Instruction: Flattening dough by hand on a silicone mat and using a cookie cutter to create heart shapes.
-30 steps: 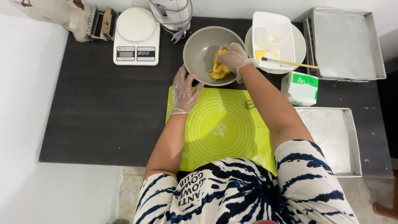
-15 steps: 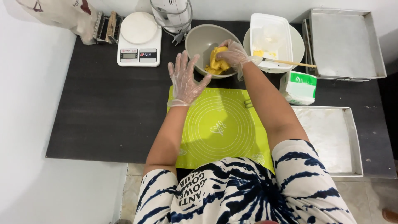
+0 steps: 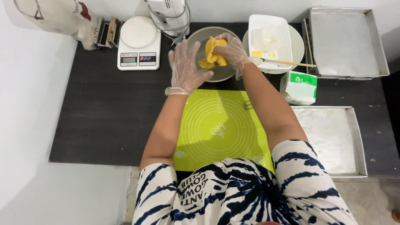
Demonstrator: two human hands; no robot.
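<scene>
The right hand [image 3: 233,52] squeezes the soft, sticky-looking yellow dough [image 3: 212,52] from its side, while the left hand [image 3: 185,66] is spread wide beside the bowl [image 3: 221,73]

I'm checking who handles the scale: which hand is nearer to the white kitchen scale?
Left. The left hand hovers open over the bowl's near rim, just right of the scale. The right hand grips yellow dough in the bowl, farther right.
</scene>
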